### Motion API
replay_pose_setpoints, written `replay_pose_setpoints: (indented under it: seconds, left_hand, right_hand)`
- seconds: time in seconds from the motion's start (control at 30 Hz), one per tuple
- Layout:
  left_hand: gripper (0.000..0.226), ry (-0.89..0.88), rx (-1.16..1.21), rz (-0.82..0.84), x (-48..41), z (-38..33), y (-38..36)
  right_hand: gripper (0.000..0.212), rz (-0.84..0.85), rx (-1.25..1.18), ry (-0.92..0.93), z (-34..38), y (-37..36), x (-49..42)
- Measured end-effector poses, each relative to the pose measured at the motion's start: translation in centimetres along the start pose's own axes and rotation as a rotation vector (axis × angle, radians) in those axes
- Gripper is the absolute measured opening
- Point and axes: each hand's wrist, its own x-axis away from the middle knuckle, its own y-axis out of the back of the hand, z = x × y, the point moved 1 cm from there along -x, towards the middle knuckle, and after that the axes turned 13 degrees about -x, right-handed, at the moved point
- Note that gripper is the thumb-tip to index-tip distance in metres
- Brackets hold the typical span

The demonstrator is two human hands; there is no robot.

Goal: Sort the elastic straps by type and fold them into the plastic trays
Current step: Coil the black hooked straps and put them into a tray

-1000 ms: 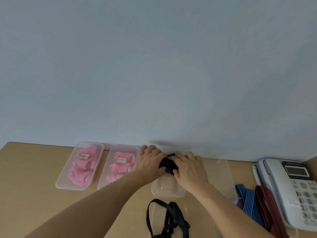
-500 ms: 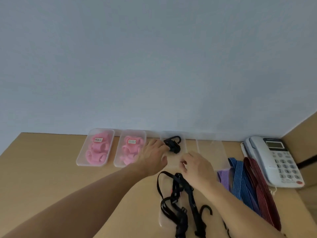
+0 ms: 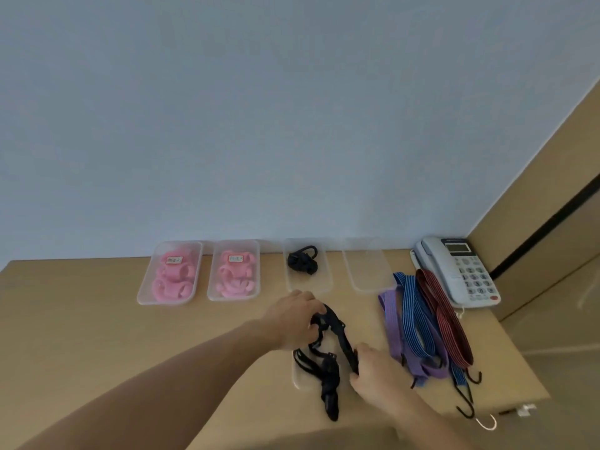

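Hands withdrew from tray [image 3: 328,282]; left hand [image 3: 292,319], right hand [image 3: 373,373] seemingly grip black strap [image 3: 341,334], well inside desk [image 3: 97,319] edges.

Left hand [image 3: 297,319] and right hand [image 3: 378,375] each grip the black strap [image 3: 341,336] on the desk [image 3: 97,319]; behind, two trays [image 3: 145,293] hold pink straps [image 3: 172,277], a third tray [image 3: 325,287] a bundled strap [image 3: 302,263]; coloured straps [image 3: 418,323] lie beside a phone [image 3: 461,271].

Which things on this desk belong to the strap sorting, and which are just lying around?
Job: black straps, held; folded black strap; its tray; left pink-strap tray; right pink-strap tray; empty tray; purple strap; blue strap; red strap.
Lying about: telephone.
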Motion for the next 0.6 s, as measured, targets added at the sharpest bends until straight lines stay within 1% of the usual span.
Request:
replay_pose_setpoints:
  seconds: [0.1,0.2,0.37,0.4,0.43,0.5,0.53,0.6]
  left_hand:
    - [0.05,0.011,-0.002,0.031,0.2,-1.1,1.1]
    - [0.054,0.013,0.0,0.024,0.0,-2.5,2.1]
    - [0.065,0.023,0.007,-0.01,-0.5,-4.9,3.8]
    - [0.06,0.023,0.032,-0.018,-0.6,-5.2,4.2]
    - [0.047,0.013,0.087,-0.041,-0.6,-5.6,4.6]
    - [0.012,0.045,0.25,-0.103,-0.5,-6.0,5.5]
    - [0.005,0.082,0.318,-0.137,-0.4,-6.1,6.1]
    - [0.013,0.146,0.412,-0.22,0.0,-6.2,8.0]
  right_hand:
    - [0.028,-0.066,-0.108,0.021,-0.1,1.3,-0.1]
    - [0.023,-0.108,-0.177,0.081,0.5,4.1,-0.4]
    - [0.022,-0.15,-0.491,0.213,2.3,9.1,0.1]
    - [0.021,-0.151,-0.559,0.237,2.7,10.1,0.4]
    - [0.019,-0.152,-0.637,0.258,3.1,11.1,0.7]
    - [0.02,-0.132,-0.86,0.297,3.8,12.9,1.2]
    - [0.022,-0.113,-0.972,0.31,3.9,13.6,1.4]
    - [0.03,-0.07,-1.13,0.328,4.1,14.8,1.9]
